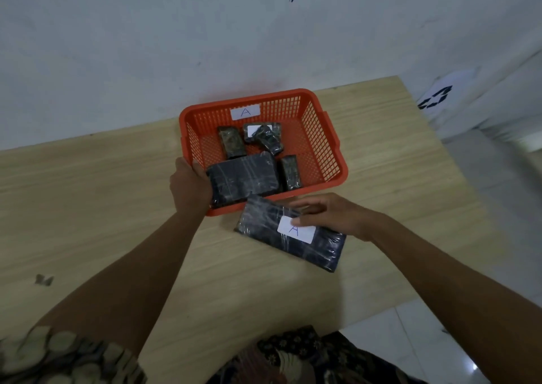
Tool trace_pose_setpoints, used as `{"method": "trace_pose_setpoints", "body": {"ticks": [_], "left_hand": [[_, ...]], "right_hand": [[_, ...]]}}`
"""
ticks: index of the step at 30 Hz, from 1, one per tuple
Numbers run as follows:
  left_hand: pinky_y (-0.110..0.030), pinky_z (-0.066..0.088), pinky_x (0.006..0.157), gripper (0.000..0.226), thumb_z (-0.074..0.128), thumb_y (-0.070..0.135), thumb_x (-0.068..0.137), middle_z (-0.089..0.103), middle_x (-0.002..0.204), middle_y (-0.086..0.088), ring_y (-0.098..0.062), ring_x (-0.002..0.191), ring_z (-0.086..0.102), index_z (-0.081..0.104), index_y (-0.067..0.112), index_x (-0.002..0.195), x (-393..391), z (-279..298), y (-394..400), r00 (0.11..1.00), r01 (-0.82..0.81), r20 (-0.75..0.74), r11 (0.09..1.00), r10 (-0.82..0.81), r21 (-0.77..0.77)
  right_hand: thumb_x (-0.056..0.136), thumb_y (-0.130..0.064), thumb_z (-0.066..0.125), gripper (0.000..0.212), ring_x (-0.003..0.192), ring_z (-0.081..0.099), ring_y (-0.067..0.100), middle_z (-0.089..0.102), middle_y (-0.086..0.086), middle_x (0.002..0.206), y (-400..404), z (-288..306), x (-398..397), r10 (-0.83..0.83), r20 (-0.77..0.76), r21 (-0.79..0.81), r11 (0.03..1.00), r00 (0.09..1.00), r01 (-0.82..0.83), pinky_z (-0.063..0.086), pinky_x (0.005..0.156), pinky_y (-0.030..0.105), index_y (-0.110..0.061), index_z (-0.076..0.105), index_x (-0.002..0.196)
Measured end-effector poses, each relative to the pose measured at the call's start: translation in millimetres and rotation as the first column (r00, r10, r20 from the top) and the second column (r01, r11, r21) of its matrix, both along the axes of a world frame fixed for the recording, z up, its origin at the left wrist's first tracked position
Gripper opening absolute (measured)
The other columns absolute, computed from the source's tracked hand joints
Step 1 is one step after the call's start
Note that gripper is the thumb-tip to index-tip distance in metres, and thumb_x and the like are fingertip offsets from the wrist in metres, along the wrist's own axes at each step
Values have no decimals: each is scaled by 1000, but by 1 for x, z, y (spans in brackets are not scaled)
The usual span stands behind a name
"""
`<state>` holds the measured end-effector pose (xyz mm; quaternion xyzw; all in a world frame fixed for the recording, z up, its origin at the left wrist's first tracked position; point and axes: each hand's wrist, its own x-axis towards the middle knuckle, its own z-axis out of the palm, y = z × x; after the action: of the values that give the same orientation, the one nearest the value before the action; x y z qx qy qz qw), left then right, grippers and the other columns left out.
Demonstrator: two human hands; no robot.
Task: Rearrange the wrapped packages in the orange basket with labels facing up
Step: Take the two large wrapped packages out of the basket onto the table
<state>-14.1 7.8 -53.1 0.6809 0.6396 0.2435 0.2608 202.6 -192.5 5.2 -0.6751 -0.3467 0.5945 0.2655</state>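
Orange plastic mesh makes up the basket [319, 137], which sits on a pale wooden table [102, 196] against the wall, a white "A" tag [245, 112] on its far side. The head view is the only one, and it looks down on both hands.

The left hand [190, 185] is wrapped around the near-left end of a large dark wrapped package [243, 177] lying in the basket, fingers curled over its edge in a grip; no label shows on its upper face. Beyond those fingers lie four smaller packages — one [231, 142] to the left, two overlapping [265, 136] further back, one [291, 172] just right of the big one.

The right hand [334, 213] rests loosely spread on a second large package [290, 232] lying on the table just outside the basket's near rim, fingertips [296, 221] touching its white "A" label [296, 229], which faces up. Nothing is pinched there.

My reading: the step in hand is sorting the big packages — the gripped one probably needs turning over to bring its label up, then the labelled one wants lifting back in flat beside it.
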Motion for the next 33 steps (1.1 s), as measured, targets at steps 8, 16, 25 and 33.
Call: {"method": "trace_pose_setpoints", "body": {"ticks": [8, 16, 25, 33], "left_hand": [[-45, 42, 70, 30, 40, 22, 103, 62, 103, -31, -46, 92, 59, 49, -7, 108, 1, 2, -1, 1000, -5, -20, 1000, 5, 17], [-36, 32, 62, 30, 40, 22, 103, 63, 98, -29, -45, 87, 59, 49, -6, 105, 0, -1, -3, 1000, -20, -23, 999, 21, 40], [-35, 30, 60, 28, 40, 23, 103, 64, 93, -26, -42, 80, 59, 50, -3, 103, 1, -2, -4, 999, -29, -18, 998, 30, 49], [-34, 31, 59, 26, 41, 26, 103, 65, 89, -21, -37, 74, 57, 50, 2, 100, 2, -2, -4, 998, -62, -24, 997, 63, 35]], "right_hand": [[73, -39, 86, 35, 111, 59, 4, 67, -21, 115, 18, -23, -15, 276, 52, -148, 953, 960, -266, 46, 89, 19, -52, 73, 103], [83, -31, 79, 39, 119, 59, 13, 67, -5, 131, 14, -46, -16, 400, 454, -71, 907, 796, -415, 48, 104, 36, -28, 71, 121], [92, -35, 65, 35, 105, 64, 16, 70, 1, 116, 87, -19, -15, -41, 668, 424, 842, 743, -335, 54, 90, 43, -16, 69, 121], [88, -55, 66, 99, 153, 11, 24, 8, 4, 168, 151, -37, -12, 486, 695, -138, 813, 529, -565, 15, 120, 39, -21, 7, 160]]}}
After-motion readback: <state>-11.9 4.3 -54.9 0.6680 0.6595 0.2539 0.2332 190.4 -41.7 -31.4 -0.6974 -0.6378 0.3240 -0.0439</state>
